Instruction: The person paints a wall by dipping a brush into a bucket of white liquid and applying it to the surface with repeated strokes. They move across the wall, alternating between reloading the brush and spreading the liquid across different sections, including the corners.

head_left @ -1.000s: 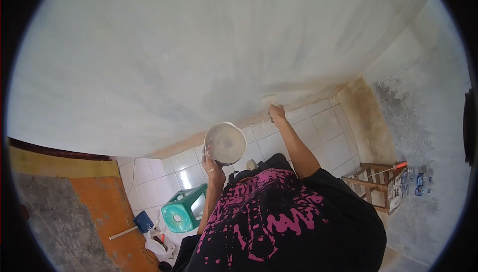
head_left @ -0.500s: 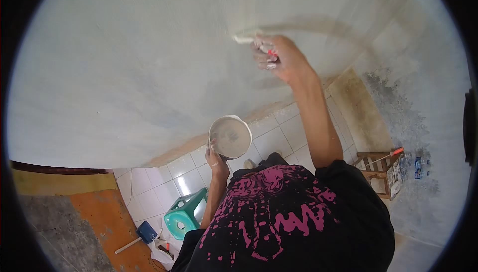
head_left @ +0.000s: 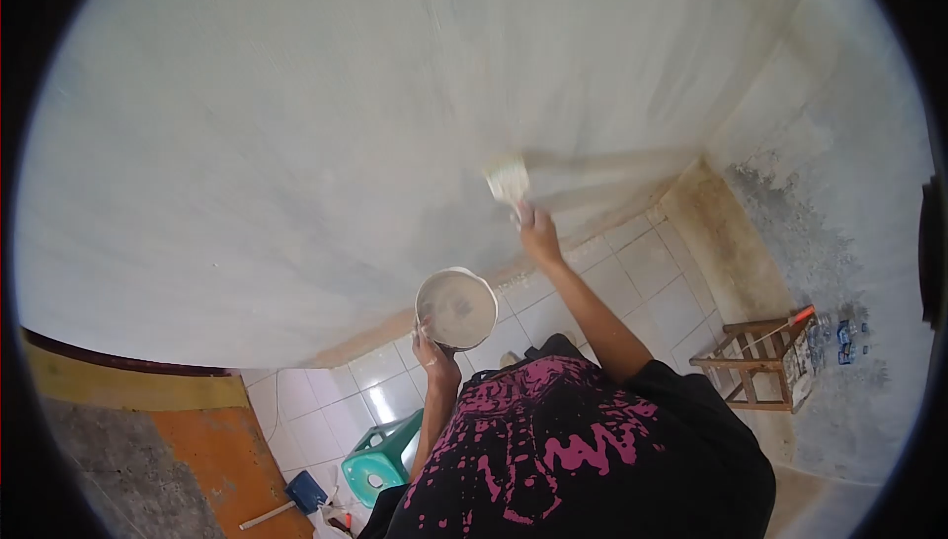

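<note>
In the head view, my right hand (head_left: 538, 231) is closed around the handle of a wide paintbrush (head_left: 509, 182). The pale bristles point up and meet, or nearly meet, the greyish-white wall (head_left: 296, 144); exact contact is hard to tell. My left hand (head_left: 434, 353) grips the rim of a round white tub (head_left: 494, 292) at waist height, fingers partly over its edge. Greyish liquid (head_left: 456, 307) lies inside the tub, with darker patches at its middle. Pale smears show on the left fingers.
A green plastic stool (head_left: 370, 480) stands on the white tiled floor (head_left: 336, 425) at lower left, near a blue dustpan (head_left: 306, 490). To the right are a wooden stool frame (head_left: 755, 366) with an orange-handled tool (head_left: 802, 315) and plastic bottles (head_left: 845, 342).
My right hand and the brush have come down the wall, closer to the tub, and the bristles now point upward. The left hand still holds the tub; the view has shifted slightly.
</note>
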Demonstrator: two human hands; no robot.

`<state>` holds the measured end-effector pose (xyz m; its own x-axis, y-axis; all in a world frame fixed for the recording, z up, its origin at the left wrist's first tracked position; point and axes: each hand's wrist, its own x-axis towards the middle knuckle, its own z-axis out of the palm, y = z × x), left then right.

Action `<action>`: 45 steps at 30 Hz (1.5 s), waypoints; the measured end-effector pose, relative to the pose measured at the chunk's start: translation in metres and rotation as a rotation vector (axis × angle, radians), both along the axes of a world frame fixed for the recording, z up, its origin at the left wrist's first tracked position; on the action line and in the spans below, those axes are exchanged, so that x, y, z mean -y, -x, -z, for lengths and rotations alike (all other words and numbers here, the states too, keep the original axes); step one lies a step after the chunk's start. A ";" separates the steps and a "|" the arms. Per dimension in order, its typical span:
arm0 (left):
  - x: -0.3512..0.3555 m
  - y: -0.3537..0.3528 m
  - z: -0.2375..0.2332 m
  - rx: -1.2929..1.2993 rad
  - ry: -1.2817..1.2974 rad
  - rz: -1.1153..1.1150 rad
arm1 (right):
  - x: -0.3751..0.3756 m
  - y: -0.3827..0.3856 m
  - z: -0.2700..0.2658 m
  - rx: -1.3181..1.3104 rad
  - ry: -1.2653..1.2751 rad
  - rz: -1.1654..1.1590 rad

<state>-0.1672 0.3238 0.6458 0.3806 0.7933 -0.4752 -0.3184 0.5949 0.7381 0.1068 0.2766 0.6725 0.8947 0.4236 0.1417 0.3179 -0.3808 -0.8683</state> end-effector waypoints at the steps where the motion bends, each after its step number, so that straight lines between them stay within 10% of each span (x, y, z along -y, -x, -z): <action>1: 0.001 0.000 0.001 0.006 -0.011 -0.004 | 0.006 0.011 0.040 -0.167 0.038 0.060; 6: -0.002 -0.009 0.002 0.051 -0.052 0.031 | 0.000 0.004 0.072 -0.953 -0.079 0.019; 16: 0.001 -0.011 0.015 -0.013 -0.149 0.080 | 0.044 0.004 -0.271 -0.437 -0.566 -0.257; 23: 0.000 -0.029 0.021 0.155 -0.047 0.268 | 0.046 -0.006 -0.382 0.228 -0.659 -0.211; 29: -0.001 -0.020 0.050 0.085 -0.132 0.293 | 0.023 -0.005 -0.387 0.968 -0.244 0.000; 37: 0.000 -0.012 0.032 0.161 -0.054 0.172 | 0.027 0.042 -0.226 0.562 0.341 -0.139; 45: 0.002 -0.012 0.013 0.132 -0.031 0.181 | 0.026 -0.015 -0.299 0.614 0.441 -0.342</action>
